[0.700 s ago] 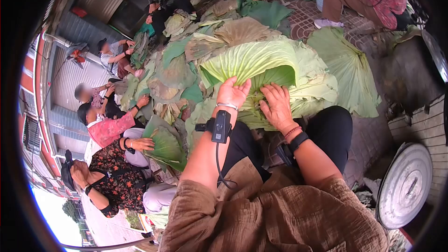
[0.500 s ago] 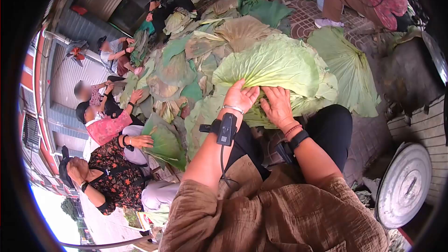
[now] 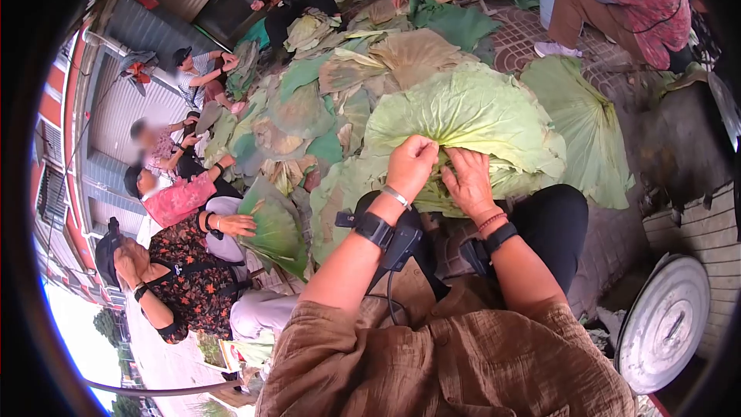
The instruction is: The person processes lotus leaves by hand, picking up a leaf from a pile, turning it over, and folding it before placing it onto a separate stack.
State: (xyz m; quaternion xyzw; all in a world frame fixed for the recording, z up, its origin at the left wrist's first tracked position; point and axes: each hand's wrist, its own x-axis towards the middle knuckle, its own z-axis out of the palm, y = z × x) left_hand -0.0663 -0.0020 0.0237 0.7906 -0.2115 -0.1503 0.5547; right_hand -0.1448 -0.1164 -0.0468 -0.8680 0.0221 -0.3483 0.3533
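Observation:
A pale green lotus leaf (image 3: 471, 108) with ribs fanning from its near edge lies on a stack of leaves (image 3: 509, 177) in front of my knees. My left hand (image 3: 413, 168) is closed at the near edge, its fingers curled in a pinch where the ribs meet. Beside it, my right hand (image 3: 469, 181) rests on the leaf with its fingers stretched out flat and its thumb apart. Part of the left fingertips is hidden by the hand itself.
Many lotus leaves (image 3: 301, 116) cover the ground ahead. A large leaf (image 3: 579, 123) lies to the right. A round metal lid (image 3: 665, 324) stands at lower right. Several people sit along the left and far sides; one person's hand (image 3: 235, 224) touches a green leaf (image 3: 274, 228).
My left hand has turned over from palm up with fingers extended to a closed pinch at the leaf's near edge. My right hand has stayed on the leaf, shifting slightly.

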